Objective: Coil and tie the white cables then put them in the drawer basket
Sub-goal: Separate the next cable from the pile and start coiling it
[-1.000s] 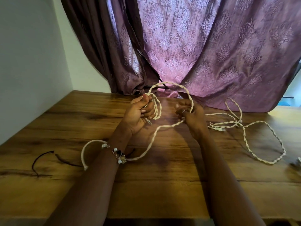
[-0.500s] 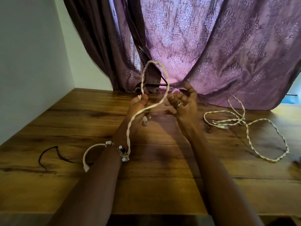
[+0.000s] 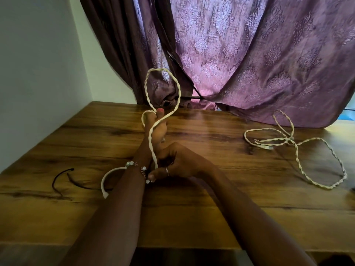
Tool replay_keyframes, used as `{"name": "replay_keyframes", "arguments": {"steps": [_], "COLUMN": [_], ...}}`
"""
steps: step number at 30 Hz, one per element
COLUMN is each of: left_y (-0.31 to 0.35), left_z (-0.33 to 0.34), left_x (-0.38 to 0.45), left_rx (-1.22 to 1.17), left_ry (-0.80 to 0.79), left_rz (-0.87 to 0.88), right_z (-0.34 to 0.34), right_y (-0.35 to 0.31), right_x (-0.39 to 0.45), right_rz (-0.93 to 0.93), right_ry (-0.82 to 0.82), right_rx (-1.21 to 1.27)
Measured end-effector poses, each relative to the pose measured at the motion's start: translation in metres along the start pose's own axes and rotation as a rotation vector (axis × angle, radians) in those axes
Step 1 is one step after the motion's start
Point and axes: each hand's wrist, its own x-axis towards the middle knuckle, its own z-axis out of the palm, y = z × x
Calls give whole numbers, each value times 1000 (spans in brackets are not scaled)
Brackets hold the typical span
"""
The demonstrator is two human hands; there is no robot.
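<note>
A white twisted cable point(image 3: 163, 84) stands in a tall loop above my left hand point(image 3: 154, 129), whose raised fingers hold it at the loop's base. From there the cable runs down across the left palm to my right hand point(image 3: 177, 163), which grips it low beside my left wrist. A short white tie point(image 3: 107, 179) lies curved on the table under my left forearm. A second white twisted cable point(image 3: 295, 148) lies loose and uncoiled on the table at the right, its plug near the middle. No drawer basket is in view.
The wooden table point(image 3: 221, 198) meets a white wall at the left. Purple curtains point(image 3: 249, 54) hang behind its far edge. A thin black tie point(image 3: 61, 179) lies on the table at the left. The table's front edge runs below my forearms.
My right hand has dropped from beside my left fingers to my left wrist, drawing the cable down along the left palm. The loop above my left hand stands taller.
</note>
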Motion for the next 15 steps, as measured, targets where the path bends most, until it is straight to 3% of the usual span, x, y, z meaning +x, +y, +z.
{"name": "replay_keyframes", "arguments": {"steps": [6, 9, 15], "left_y": [26, 45, 55], "left_z": [3, 0, -8], "left_x": [-3, -7, -10], "left_rx": [-23, -51, -124], "left_ry": [-116, -97, -92], "left_rz": [-44, 51, 43], "right_z": [-20, -34, -52], "right_y": [8, 14, 21], "right_x": [-8, -13, -18], "right_rz": [183, 175, 133], "right_ry": [194, 355, 726], "right_rx": [46, 68, -3]}}
